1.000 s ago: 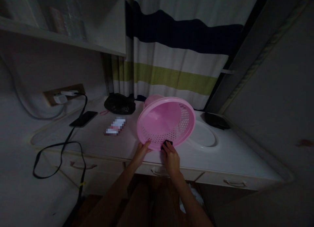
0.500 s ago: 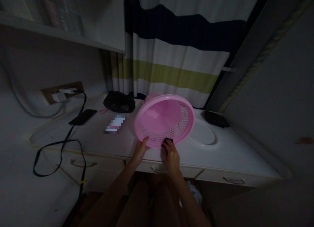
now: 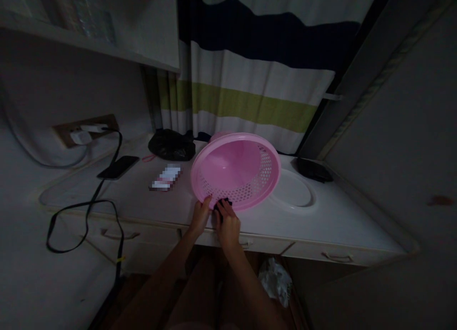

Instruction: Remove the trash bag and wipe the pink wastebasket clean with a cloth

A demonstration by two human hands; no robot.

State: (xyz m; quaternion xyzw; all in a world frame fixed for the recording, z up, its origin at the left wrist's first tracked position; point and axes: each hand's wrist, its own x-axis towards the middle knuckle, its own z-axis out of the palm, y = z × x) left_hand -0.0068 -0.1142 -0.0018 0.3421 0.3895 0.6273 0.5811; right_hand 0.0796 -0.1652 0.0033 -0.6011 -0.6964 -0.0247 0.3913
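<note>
One white desk point(image 3: 342, 215) before striped curtain point(image 3: 250, 99), left fingers point(image 3: 206, 204) tight on basket point(image 3: 232, 165), right fingers point(image 3: 225, 210) around black cloth point(image 3: 229, 203)

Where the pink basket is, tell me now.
In the head view, the pink basket is tilted on the desk near the middle, between the black bag on its left and the white ring on its right.

Nothing readable here — just a pixelated lit screen point(image 3: 166, 177), and on the pink basket point(image 3: 232, 163), small dark marks point(image 3: 262, 148) too tiny to decipher.
</note>
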